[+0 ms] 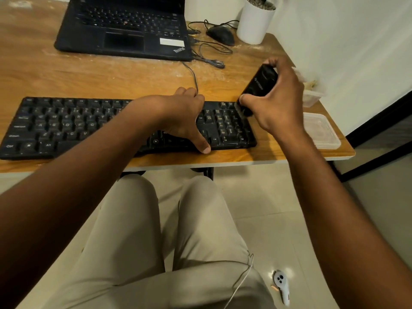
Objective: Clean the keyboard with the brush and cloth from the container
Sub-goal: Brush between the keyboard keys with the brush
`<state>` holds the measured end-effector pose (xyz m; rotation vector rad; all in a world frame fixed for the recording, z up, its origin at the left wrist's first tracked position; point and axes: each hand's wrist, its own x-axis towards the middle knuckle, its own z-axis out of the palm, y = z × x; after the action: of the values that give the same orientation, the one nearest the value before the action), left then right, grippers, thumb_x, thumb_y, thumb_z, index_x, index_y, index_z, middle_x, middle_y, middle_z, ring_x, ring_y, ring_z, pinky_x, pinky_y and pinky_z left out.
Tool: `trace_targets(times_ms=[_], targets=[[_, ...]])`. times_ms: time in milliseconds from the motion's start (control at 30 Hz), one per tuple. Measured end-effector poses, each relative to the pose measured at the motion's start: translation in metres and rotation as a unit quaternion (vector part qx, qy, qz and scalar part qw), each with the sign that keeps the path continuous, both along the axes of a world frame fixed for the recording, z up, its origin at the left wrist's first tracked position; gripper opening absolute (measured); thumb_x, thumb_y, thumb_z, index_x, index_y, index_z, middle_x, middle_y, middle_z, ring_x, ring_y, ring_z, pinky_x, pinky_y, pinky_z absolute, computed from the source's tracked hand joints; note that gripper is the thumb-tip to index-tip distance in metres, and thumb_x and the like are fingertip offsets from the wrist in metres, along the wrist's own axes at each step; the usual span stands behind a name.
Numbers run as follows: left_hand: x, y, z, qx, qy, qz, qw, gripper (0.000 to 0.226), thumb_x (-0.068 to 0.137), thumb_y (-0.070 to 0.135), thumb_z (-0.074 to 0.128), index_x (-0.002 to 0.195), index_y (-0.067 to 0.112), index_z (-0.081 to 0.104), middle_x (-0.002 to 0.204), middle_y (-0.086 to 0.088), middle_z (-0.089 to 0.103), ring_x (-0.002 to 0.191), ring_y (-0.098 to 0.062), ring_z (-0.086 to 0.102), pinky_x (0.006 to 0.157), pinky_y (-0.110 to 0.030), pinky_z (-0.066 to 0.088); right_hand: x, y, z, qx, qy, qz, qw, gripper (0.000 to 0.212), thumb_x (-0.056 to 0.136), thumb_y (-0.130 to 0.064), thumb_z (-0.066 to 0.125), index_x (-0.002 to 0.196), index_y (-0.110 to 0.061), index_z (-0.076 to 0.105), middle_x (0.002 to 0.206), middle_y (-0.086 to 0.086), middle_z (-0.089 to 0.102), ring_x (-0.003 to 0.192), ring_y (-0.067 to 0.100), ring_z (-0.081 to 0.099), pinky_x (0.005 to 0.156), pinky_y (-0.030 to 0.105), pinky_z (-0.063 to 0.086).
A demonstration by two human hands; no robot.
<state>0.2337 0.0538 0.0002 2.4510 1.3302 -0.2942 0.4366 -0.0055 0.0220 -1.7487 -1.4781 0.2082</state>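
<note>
The right hand (pixel 276 101) is gripping the brush (pixel 259 84), fingers curled over its top and thumb under, tilting it so the lower end is meeting the keyboard (pixel 66 126) at the far right corner, up by the number pad. That slant looks chosen to work bristles into the gaps, though the bristles themselves are hidden in shadow. The left hand (pixel 185 112) is lying across the keyboard's right-middle, fingers hooked over the back edge and thumb stretched to the front edge, seemingly pinning the board so it is not sliding under the strokes. The brush body is looking like glossy black plastic, blocky and rounded; the keyboard is matte black, long and flat, keys low and close-set. The table (pixel 89 74) is showing warm wood grain, dusty in patches. The container (pixel 312 98), clear thin plastic, is sitting open just behind the right hand, its lid (pixel 321 130) lying flat nearer the front edge. The cloth I cannot make out for certain.
</note>
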Motion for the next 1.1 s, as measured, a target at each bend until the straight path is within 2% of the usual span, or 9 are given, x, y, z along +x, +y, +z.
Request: trace_targets(times_ms=[100,300,367,467,600,700,767,900,1100], targets=[[0.0,0.001,0.0,-0.005,-0.001,-0.002,1.0,0.13,0.055,0.075,0.085,0.156,0.019,0.027,0.153,-0.003,0.03,0.143,-0.026,0.025,0.116,-0.055,0.037,-0.005,0.014,-0.009,-0.006,-0.005,-0.004,1.0,0.066,0.067,-0.024,0.086,0.124,-0.031,0.052,0.09,-0.019,0.058,0.081,0.0,0.061,0.074,0.026,0.058],[-0.001,0.003,-0.001,-0.011,-0.01,-0.007,1.0,0.128,0.056,0.075,0.084,0.155,0.018,0.027,0.151,-0.004,0.03,0.142,-0.026,0.026,0.116,-0.054,0.038,0.003,-0.033,-0.007,-0.077,-0.02,0.045,0.996,0.061,0.069,-0.013,0.088,0.114,-0.034,0.052,0.096,-0.02,0.058,0.084,-0.004,0.058,0.062,0.012,0.048],[-0.002,0.003,-0.002,-0.01,-0.009,-0.009,1.0,0.129,0.055,0.076,0.084,0.155,0.018,0.027,0.151,-0.004,0.03,0.142,-0.026,0.026,0.115,-0.054,0.038,0.002,-0.041,0.0,-0.084,-0.005,0.059,0.995,0.062,0.068,-0.012,0.09,0.112,-0.034,0.052,0.097,-0.02,0.058,0.087,-0.003,0.059,0.066,0.013,0.05],[-0.002,0.003,-0.002,-0.006,-0.006,-0.011,1.0,0.129,0.056,0.076,0.084,0.156,0.017,0.026,0.151,-0.004,0.03,0.142,-0.026,0.026,0.115,-0.054,0.038,-0.007,-0.029,0.007,-0.06,0.024,0.056,0.996,0.063,0.065,-0.012,0.092,0.11,-0.034,0.052,0.096,-0.018,0.06,0.089,-0.002,0.061,0.071,0.017,0.054],[-0.001,0.002,-0.001,-0.003,-0.004,-0.006,1.0,0.127,0.055,0.075,0.084,0.154,0.019,0.029,0.15,-0.003,0.031,0.142,-0.025,0.026,0.115,-0.053,0.039,-0.028,0.007,0.003,-0.01,0.035,0.039,0.999,0.066,0.063,-0.015,0.091,0.116,-0.03,0.053,0.093,-0.017,0.059,0.081,-0.007,0.058,0.062,0.008,0.049],[0.0,0.002,-0.001,0.0,-0.001,-0.006,1.0,0.126,0.055,0.076,0.084,0.153,0.019,0.03,0.151,-0.004,0.03,0.143,-0.026,0.025,0.115,-0.053,0.039,-0.038,0.012,-0.003,-0.03,0.02,0.038,0.999,0.063,0.065,-0.014,0.089,0.115,-0.03,0.053,0.086,-0.021,0.053,0.072,-0.015,0.054,0.056,0.005,0.043],[-0.001,0.003,-0.002,0.001,-0.001,-0.011,1.0,0.128,0.056,0.077,0.083,0.155,0.018,0.027,0.153,-0.004,0.028,0.144,-0.027,0.024,0.116,-0.054,0.038,-0.039,-0.002,-0.007,-0.045,-0.001,0.047,0.998,0.06,0.066,-0.016,0.088,0.111,-0.033,0.052,0.084,-0.021,0.054,0.074,-0.015,0.055,0.057,0.009,0.046],[-0.002,0.003,-0.003,-0.002,-0.003,-0.015,1.0,0.133,0.056,0.079,0.081,0.158,0.016,0.023,0.155,-0.005,0.027,0.146,-0.028,0.023,0.117,-0.055,0.037,-0.029,-0.043,-0.004,-0.091,-0.022,0.075,0.993,0.057,0.067,-0.017,0.088,0.108,-0.034,0.053,0.087,-0.018,0.06,0.081,-0.001,0.061,0.063,0.019,0.054],[-0.002,0.003,-0.002,0.001,0.002,-0.016,1.0,0.133,0.058,0.078,0.082,0.159,0.016,0.021,0.157,-0.005,0.026,0.147,-0.028,0.022,0.118,-0.055,0.036,-0.038,-0.051,-0.007,-0.012,0.033,0.055,0.998,0.055,0.065,-0.016,0.086,0.107,-0.031,0.054,0.087,-0.015,0.062,0.082,-0.004,0.061,0.06,0.012,0.05]])
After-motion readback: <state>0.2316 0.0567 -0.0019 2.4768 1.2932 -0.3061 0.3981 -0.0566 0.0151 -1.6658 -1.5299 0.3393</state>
